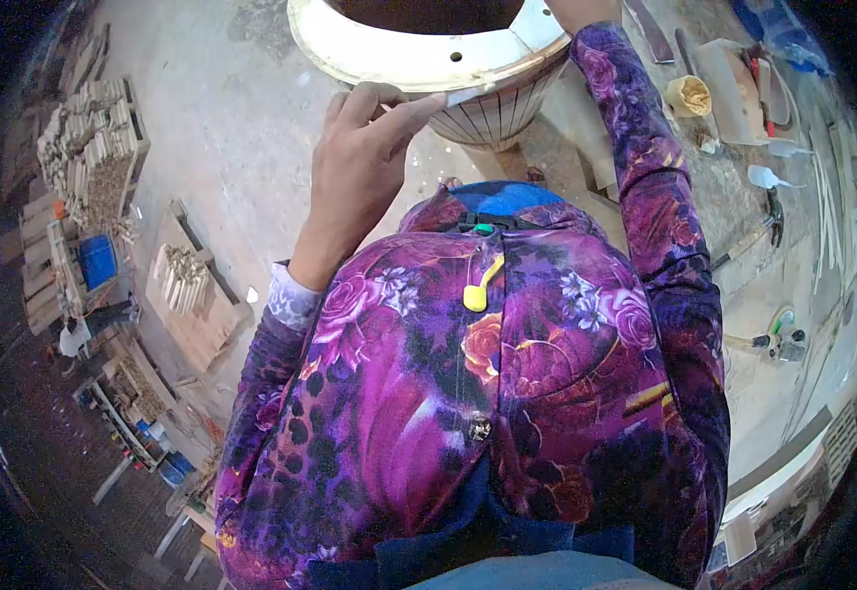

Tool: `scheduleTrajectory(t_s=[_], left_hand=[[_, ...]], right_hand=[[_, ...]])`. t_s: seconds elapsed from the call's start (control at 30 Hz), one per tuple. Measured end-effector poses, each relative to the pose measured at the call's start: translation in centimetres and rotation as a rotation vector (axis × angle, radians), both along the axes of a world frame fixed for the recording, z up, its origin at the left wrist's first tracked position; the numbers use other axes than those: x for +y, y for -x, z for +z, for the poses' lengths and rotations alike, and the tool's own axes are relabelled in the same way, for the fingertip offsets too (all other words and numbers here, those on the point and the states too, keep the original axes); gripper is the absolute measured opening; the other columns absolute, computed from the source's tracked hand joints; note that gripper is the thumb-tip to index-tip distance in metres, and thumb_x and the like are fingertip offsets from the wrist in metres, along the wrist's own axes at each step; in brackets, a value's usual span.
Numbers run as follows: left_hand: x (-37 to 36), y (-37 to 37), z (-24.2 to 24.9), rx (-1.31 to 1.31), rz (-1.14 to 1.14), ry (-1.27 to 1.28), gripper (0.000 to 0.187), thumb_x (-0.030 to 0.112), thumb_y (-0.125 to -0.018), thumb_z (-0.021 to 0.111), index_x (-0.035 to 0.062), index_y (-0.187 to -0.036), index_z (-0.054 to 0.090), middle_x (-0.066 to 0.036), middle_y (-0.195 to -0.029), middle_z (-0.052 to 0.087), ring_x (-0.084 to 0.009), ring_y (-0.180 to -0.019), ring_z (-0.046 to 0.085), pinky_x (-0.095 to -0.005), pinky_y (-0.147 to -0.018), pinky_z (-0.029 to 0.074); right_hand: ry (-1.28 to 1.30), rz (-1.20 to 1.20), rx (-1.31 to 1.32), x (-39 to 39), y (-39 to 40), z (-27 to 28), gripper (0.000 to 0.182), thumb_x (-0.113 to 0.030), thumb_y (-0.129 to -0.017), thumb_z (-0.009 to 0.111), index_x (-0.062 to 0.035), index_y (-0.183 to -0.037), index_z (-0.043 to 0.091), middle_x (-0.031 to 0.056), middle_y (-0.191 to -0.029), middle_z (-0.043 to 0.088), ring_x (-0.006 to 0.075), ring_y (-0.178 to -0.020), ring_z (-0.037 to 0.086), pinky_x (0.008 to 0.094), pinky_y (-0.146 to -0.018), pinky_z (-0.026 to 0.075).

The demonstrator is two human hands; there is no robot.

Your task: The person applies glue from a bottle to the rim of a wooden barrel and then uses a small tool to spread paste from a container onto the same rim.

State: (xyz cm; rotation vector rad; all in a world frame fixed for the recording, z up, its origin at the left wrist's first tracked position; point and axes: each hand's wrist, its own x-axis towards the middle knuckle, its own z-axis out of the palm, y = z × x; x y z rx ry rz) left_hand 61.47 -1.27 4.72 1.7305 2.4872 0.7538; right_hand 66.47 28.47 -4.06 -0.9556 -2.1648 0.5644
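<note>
A round, tapering vessel-like piece stands before me at the top of the head view, with a wide white ring (389,49) around its dark opening. Small dark holes show in the ring, and dark lines run down the slatted side (492,116). My left hand (364,147) is closed at the near edge of the ring, thumb and fingers pinching a small pale flat piece (466,95) against the rim. My right hand (586,12) is at the ring's right side, cut off by the top of the view, so its fingers are hidden.
Stacked wooden pieces (89,147) and a smaller bundle of sticks (182,278) lie on the left. On the right are an open tub of yellowish paste (688,96), a hammer-like tool (774,218), a white bottle (765,177) and long thin strips (827,216).
</note>
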Motion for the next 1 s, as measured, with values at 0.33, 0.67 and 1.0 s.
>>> scheduleTrajectory(t_s=[0.33,0.67,1.0], left_hand=[[0.5,-1.3,0.2,0.004,-0.01,0.102,0.032,0.006,-0.087,0.07,0.0224,-0.114,0.077,-0.006,-0.099,0.066,-0.0249,-0.093,0.061,-0.0357,-0.078,0.053],[1.3,-2.3,-0.1,0.095,0.114,0.014,0.032,0.005,-0.087,0.071,0.0208,-0.114,0.077,-0.006,-0.098,0.065,-0.0266,-0.09,0.06,-0.038,-0.078,0.052],[1.1,-2.8,0.1,0.036,0.16,0.005,0.03,0.008,-0.086,0.068,0.0213,-0.111,0.078,-0.004,-0.097,0.065,-0.0266,-0.092,0.06,-0.039,-0.078,0.053]], right_hand=[[-0.03,-0.003,-0.002,-0.1,0.1,-0.2,0.057,-0.033,-0.082,0.077,-0.01,-0.131,0.058,0.0241,-0.115,0.06,0.0422,-0.108,0.06,0.048,-0.096,0.049],[-0.038,-0.022,-0.023,-0.1,0.2,0.0,0.057,-0.034,-0.082,0.077,-0.0109,-0.131,0.059,0.0241,-0.114,0.06,0.0425,-0.107,0.061,0.0484,-0.095,0.05],[0.0,0.002,-0.032,-0.8,0.5,0.7,0.058,-0.033,-0.082,0.077,-0.0116,-0.133,0.058,0.024,-0.115,0.059,0.0439,-0.108,0.06,0.0497,-0.094,0.051]])
